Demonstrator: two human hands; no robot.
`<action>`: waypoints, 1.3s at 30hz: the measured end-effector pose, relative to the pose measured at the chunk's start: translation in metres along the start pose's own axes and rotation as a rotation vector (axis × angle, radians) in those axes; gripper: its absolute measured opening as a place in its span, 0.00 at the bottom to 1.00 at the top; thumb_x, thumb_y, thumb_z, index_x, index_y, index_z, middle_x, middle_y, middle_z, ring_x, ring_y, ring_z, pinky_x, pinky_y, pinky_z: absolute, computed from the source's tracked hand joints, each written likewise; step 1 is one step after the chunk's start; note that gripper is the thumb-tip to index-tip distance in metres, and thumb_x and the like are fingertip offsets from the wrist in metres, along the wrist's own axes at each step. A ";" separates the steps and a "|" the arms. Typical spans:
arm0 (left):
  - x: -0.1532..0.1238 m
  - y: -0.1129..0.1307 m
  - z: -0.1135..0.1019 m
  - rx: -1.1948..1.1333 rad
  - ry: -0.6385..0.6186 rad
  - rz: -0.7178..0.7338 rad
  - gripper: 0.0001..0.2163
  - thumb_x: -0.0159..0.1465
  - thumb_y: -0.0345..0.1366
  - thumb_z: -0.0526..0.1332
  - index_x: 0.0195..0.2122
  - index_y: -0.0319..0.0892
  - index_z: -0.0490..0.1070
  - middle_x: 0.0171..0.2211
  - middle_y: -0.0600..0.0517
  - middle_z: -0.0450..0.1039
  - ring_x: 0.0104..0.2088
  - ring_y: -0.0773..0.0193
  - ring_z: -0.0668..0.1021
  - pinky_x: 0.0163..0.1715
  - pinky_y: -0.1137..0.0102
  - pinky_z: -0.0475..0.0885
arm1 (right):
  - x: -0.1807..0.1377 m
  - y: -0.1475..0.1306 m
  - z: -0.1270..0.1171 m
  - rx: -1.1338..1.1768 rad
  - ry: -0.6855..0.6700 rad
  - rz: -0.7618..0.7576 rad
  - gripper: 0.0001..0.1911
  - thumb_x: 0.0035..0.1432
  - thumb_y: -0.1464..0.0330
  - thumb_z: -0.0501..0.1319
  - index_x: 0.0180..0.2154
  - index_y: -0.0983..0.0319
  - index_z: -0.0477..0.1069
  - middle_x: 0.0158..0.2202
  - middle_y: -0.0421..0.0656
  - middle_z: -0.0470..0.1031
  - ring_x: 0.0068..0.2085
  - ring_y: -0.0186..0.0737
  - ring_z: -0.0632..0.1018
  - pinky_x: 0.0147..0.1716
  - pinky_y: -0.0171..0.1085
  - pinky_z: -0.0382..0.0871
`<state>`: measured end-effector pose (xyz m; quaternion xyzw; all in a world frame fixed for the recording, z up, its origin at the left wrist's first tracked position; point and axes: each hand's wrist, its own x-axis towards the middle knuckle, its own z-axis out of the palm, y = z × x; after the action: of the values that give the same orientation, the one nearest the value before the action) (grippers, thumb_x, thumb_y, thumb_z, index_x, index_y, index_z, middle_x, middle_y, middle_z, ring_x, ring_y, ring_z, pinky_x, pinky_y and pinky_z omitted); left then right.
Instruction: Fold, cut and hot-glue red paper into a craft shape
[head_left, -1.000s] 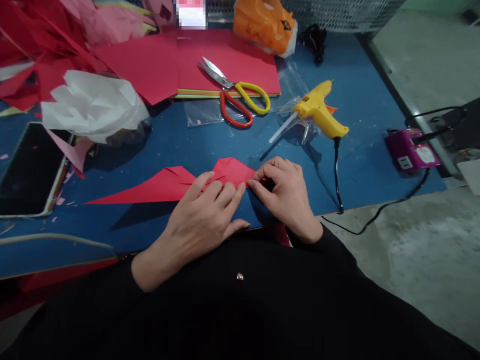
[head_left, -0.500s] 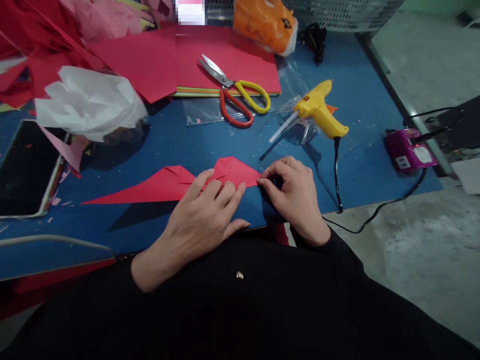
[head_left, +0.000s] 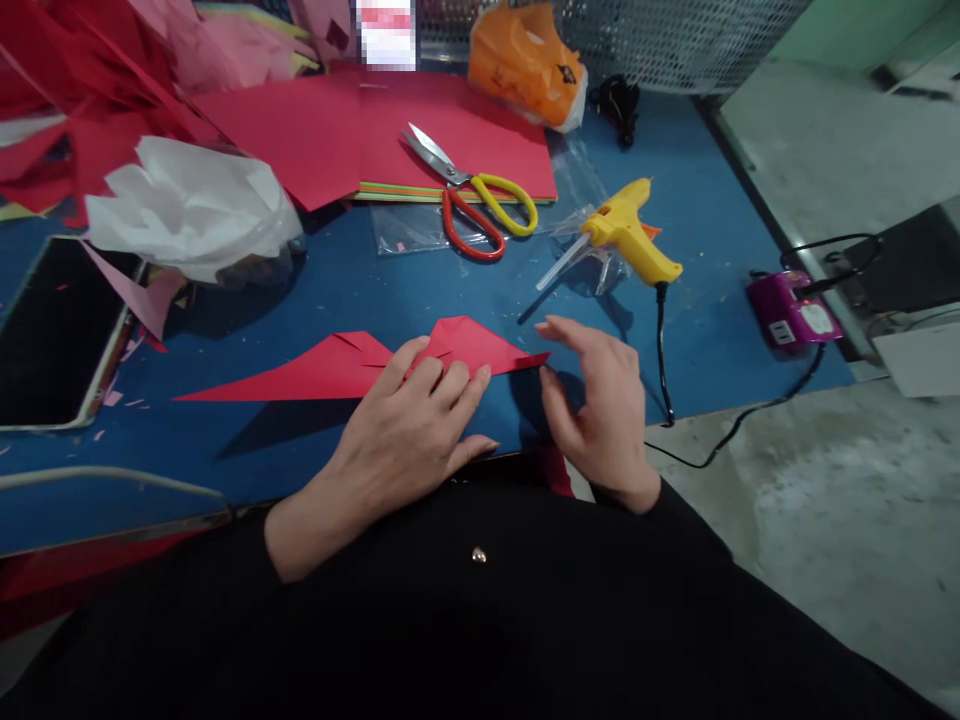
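A folded red sheet of paper (head_left: 307, 372) lies along the front of the blue table, with a long point to the left and a short tip turned up at its right end. My left hand (head_left: 397, 440) rests palm down over its middle, the fingers spread and pressing it to the table, the thumb apart. Part of the paper is hidden under those fingers. Just right of the upturned tip is my right hand (head_left: 600, 410), open, thumb and fingers apart and nothing between them.
Behind lie scissors (head_left: 461, 185) on stacked red paper (head_left: 315, 130). A yellow glue gun (head_left: 634, 235) stands to the right, its cord running to a purple power adapter (head_left: 793, 310). At left are a crumpled white bag (head_left: 199, 210) and a phone (head_left: 60, 330).
The right thumb and fingers have parted and let go of the paper's right tip, moving slightly right. That tip now stands folded up. My left hand stays put on the paper.
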<state>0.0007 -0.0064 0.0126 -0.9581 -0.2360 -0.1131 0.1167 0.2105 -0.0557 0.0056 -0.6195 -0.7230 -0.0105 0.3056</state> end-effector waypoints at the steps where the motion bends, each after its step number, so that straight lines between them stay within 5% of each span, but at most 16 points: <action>1: 0.000 0.000 0.000 -0.002 0.004 -0.001 0.26 0.66 0.49 0.60 0.56 0.32 0.73 0.44 0.40 0.78 0.46 0.47 0.78 0.57 0.51 0.67 | -0.003 -0.004 0.001 -0.022 -0.032 -0.092 0.23 0.63 0.73 0.55 0.60 0.64 0.64 0.54 0.51 0.77 0.56 0.48 0.75 0.55 0.48 0.64; 5: 0.000 0.001 0.001 -0.015 -0.003 -0.018 0.27 0.67 0.48 0.59 0.58 0.31 0.71 0.44 0.40 0.78 0.47 0.46 0.77 0.58 0.50 0.66 | -0.014 -0.009 0.010 -0.126 -0.170 -0.336 0.22 0.68 0.69 0.53 0.60 0.72 0.63 0.57 0.54 0.76 0.59 0.48 0.74 0.58 0.46 0.62; 9: -0.003 0.001 0.000 -0.046 0.007 -0.031 0.24 0.67 0.47 0.59 0.57 0.32 0.72 0.45 0.40 0.78 0.47 0.47 0.78 0.59 0.49 0.65 | -0.025 -0.005 0.013 -0.217 -0.241 -0.306 0.26 0.70 0.66 0.50 0.62 0.76 0.60 0.62 0.57 0.70 0.63 0.50 0.70 0.61 0.49 0.59; 17: -0.023 -0.003 -0.005 -0.078 0.116 -0.024 0.21 0.68 0.44 0.58 0.53 0.32 0.74 0.46 0.42 0.81 0.45 0.49 0.80 0.60 0.51 0.63 | -0.027 -0.013 0.006 -0.310 -0.166 -0.220 0.30 0.69 0.61 0.52 0.64 0.75 0.59 0.57 0.58 0.75 0.63 0.55 0.69 0.63 0.53 0.55; 25: -0.033 -0.006 -0.004 -0.188 0.103 -0.045 0.17 0.68 0.38 0.57 0.54 0.32 0.72 0.51 0.40 0.79 0.50 0.49 0.79 0.60 0.51 0.63 | -0.010 -0.030 0.025 -0.148 -0.293 -0.497 0.27 0.71 0.64 0.48 0.61 0.79 0.63 0.61 0.59 0.70 0.62 0.51 0.70 0.59 0.47 0.65; 33: -0.054 -0.021 -0.013 -0.217 0.181 -0.581 0.05 0.68 0.35 0.61 0.39 0.49 0.76 0.42 0.53 0.83 0.46 0.56 0.81 0.57 0.50 0.65 | -0.007 -0.045 0.025 -0.237 -0.362 -0.483 0.31 0.71 0.57 0.49 0.64 0.72 0.61 0.60 0.60 0.71 0.58 0.58 0.70 0.55 0.52 0.63; 39: -0.052 -0.025 -0.014 -0.228 0.100 -0.612 0.07 0.69 0.38 0.60 0.35 0.51 0.77 0.39 0.55 0.83 0.44 0.55 0.81 0.58 0.45 0.62 | -0.002 -0.052 0.025 -0.279 -0.420 -0.487 0.35 0.70 0.52 0.49 0.67 0.68 0.57 0.57 0.62 0.70 0.56 0.59 0.69 0.52 0.54 0.61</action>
<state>-0.0585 -0.0107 0.0157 -0.8428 -0.4927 -0.2157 -0.0192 0.1532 -0.0595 0.0036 -0.4532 -0.8883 -0.0540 0.0510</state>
